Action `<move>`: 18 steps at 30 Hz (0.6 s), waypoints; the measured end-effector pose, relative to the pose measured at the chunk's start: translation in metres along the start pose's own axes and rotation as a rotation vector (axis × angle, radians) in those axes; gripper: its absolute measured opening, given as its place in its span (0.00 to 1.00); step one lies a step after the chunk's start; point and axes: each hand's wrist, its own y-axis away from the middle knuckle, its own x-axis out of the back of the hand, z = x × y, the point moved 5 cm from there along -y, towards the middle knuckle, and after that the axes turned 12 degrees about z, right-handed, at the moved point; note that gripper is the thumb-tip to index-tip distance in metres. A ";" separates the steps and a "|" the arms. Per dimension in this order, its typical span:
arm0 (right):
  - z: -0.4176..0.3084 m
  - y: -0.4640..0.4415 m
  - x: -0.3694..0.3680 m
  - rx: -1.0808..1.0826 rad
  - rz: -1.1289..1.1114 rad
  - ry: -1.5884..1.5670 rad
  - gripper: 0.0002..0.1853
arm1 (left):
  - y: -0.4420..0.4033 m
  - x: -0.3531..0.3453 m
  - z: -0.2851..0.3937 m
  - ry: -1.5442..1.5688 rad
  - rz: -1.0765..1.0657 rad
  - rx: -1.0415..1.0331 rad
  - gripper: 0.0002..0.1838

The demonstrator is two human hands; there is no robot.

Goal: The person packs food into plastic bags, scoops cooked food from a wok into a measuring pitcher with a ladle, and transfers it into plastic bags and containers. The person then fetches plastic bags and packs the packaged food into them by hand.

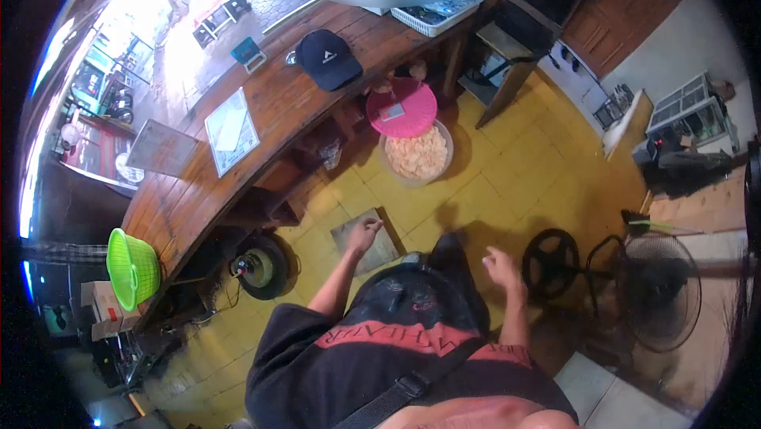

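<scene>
My left hand (365,236) hangs in front of my body, above a flat grey board (380,255) on the yellow tiled floor, its fingers curled and too small to read clearly. To the right, my right hand (501,266) is raised beside my dark trousers, fingers loosely bent, with no object visible in it. Ahead on the floor stands a round tub of pale orange pieces (417,153). A pink basket (402,108) partly overlaps the tub's far edge. Neither hand touches the tub or basket.
A curved wooden counter (277,124) runs along the left, bearing a dark cap (328,60), a white sheet (232,132) and a green basket (131,269). A white tray (438,21) lies at its far end. On the right stands a fan (659,290).
</scene>
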 end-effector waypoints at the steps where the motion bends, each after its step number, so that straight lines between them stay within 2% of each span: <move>1: -0.017 -0.028 0.013 0.067 0.011 -0.008 0.22 | -0.011 -0.006 0.010 0.005 0.011 0.003 0.24; 3: -0.045 -0.087 0.036 0.151 0.028 -0.019 0.21 | -0.029 -0.025 0.022 0.234 -0.115 0.172 0.22; 4: -0.060 -0.118 0.046 0.215 0.042 -0.035 0.20 | -0.039 -0.033 0.026 0.238 -0.101 0.168 0.22; 6: -0.089 -0.179 0.067 0.287 0.054 -0.060 0.19 | -0.057 -0.055 0.021 0.416 -0.101 0.318 0.19; 9: -0.129 -0.277 0.098 0.372 0.005 -0.092 0.17 | -0.081 -0.082 0.034 0.388 -0.046 0.416 0.19; 11: -0.157 -0.342 0.120 0.555 0.101 -0.230 0.14 | -0.093 -0.102 0.037 0.435 0.004 0.619 0.19; 12: -0.176 -0.368 0.138 0.595 0.130 -0.228 0.13 | -0.097 -0.110 0.040 0.426 0.019 0.643 0.19; 14: -0.219 -0.437 0.168 0.715 0.222 -0.248 0.12 | -0.121 -0.125 0.063 0.357 0.056 0.535 0.20; 15: -0.236 -0.469 0.176 0.779 0.275 -0.271 0.11 | -0.128 -0.128 0.088 0.417 0.077 0.431 0.21; 17: -0.289 -0.509 0.203 0.859 0.424 -0.195 0.12 | -0.130 -0.126 0.153 0.427 0.090 0.444 0.22; 18: -0.314 -0.529 0.204 0.856 0.398 -0.180 0.12 | -0.134 -0.128 0.176 0.434 0.084 0.439 0.23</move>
